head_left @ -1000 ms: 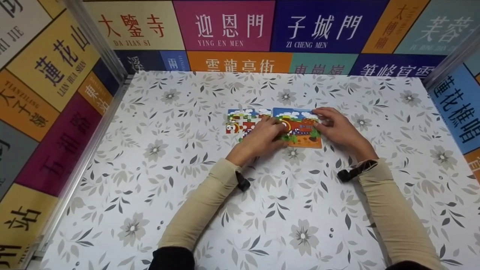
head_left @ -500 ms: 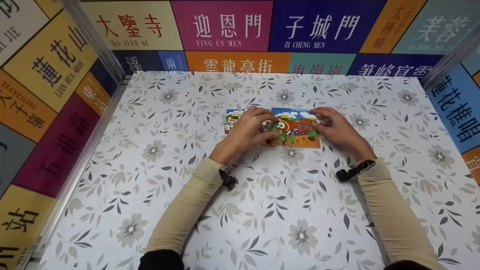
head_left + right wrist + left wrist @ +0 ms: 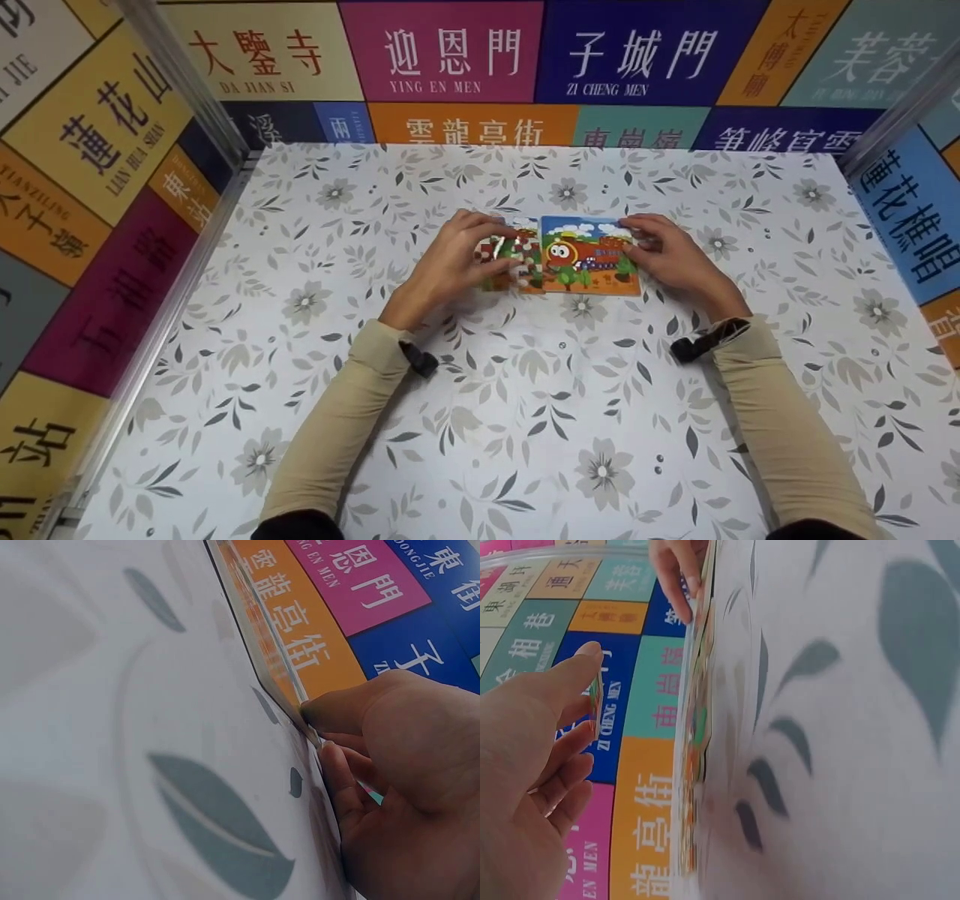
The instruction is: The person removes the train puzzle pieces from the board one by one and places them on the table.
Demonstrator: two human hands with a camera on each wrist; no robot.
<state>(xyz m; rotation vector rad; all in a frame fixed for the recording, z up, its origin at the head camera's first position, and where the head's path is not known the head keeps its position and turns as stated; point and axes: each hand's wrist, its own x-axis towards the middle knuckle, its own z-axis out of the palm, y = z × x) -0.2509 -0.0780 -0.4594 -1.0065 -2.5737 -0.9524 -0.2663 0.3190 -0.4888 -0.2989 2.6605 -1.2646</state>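
Note:
My left hand [image 3: 442,259] pinches a small jigsaw piece [image 3: 596,706] between thumb and fingertips, held above the table in the left wrist view. Beneath that hand lies a jigsaw puzzle [image 3: 531,279], partly hidden by the fingers; white gaps or edges show among its pieces. To its right, nearly touching, is a picture card [image 3: 581,259] with a red cartoon train, trees and clouds. My right hand [image 3: 675,255] holds the card's right edge with thumb and fingers. In the right wrist view the card's clear-looking edge [image 3: 277,660] runs down to those fingertips.
A white tabletop [image 3: 465,450] with grey flowers and leaves spreads around the hands. Colourful panels [image 3: 450,52] with Chinese lettering stand behind the table and at both sides. Dark straps [image 3: 697,349] sit at both wrists.
My left hand has drawn back leftward from the train card and now hovers over the puzzle's left part, uncovering the card's train face. My right hand stays at the card's edge.

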